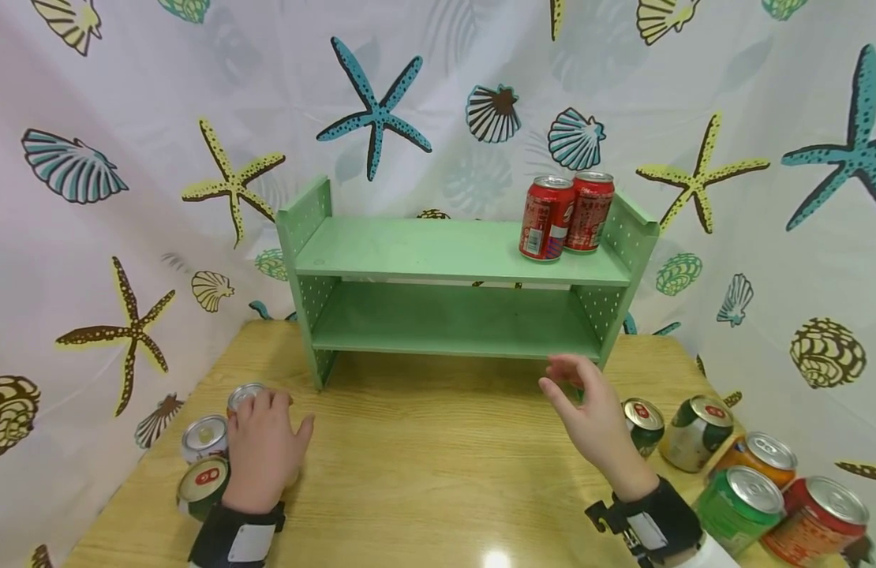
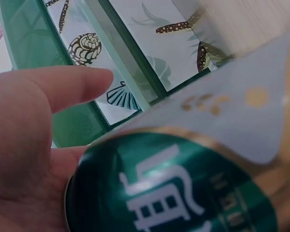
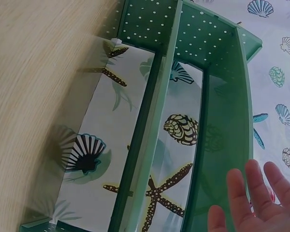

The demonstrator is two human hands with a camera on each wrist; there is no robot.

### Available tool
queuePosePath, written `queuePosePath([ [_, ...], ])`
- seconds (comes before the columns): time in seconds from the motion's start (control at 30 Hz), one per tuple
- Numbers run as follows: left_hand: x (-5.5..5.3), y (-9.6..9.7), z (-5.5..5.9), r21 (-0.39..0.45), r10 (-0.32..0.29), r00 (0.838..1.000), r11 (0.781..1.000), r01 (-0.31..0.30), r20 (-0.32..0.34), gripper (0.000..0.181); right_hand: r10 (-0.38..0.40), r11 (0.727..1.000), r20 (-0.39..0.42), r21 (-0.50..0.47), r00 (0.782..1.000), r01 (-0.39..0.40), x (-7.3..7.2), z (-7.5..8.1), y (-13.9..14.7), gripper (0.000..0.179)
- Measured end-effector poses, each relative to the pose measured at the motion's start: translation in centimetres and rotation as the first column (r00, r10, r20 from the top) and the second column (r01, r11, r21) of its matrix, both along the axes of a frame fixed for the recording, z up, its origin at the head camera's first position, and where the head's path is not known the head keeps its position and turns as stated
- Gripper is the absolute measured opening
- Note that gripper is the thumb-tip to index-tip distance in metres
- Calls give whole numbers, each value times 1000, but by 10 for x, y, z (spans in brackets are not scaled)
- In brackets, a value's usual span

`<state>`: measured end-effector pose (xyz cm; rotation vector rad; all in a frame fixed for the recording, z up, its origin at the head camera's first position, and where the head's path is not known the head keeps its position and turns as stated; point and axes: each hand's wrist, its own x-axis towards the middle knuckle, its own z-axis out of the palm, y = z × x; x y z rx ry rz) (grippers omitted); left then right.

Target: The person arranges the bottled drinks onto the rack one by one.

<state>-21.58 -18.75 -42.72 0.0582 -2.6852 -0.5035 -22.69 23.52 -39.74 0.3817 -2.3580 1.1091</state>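
Left hand [image 1: 263, 446] down on the table [image 1: 424, 465], fingers wrapped round a green can [image 2: 183, 188] under the palm, two more cans [image 1: 205, 461] just beside its outer edge. Right hand [image 1: 594, 414] hangs open, fingers loose, holding nothing (can cluster [image 1: 729, 473] just off its outer side). Beyond the fingertips: the green shelf [image 1: 438, 260], two red cans [image 1: 566, 213] up top.

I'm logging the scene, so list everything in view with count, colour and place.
shelf: one, green, two tiers, back of table.
red cans: two, upright, right end of top tier.
left cans: three, silver, green and one under the hand, left table edge.
right cans: five, two green-and-silver, one green, one orange, one red, right table edge.
table: one, light wood.
curtain: white, seashell print, behind.
left hand: grips a can.
right hand: open, above table.
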Motion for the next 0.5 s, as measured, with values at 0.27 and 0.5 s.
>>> queuePosePath([
  [0.27,-1,-3,-2,-30,14,999,999,-12,46,47,-18,1000,-5,-3,1000,18,2,-6,1,31],
  [0.5,4,-4,-2,-50,25,1000,998,-24,16,51,-25,1000,-11,-8,1000,25,3,-7,1,32],
])
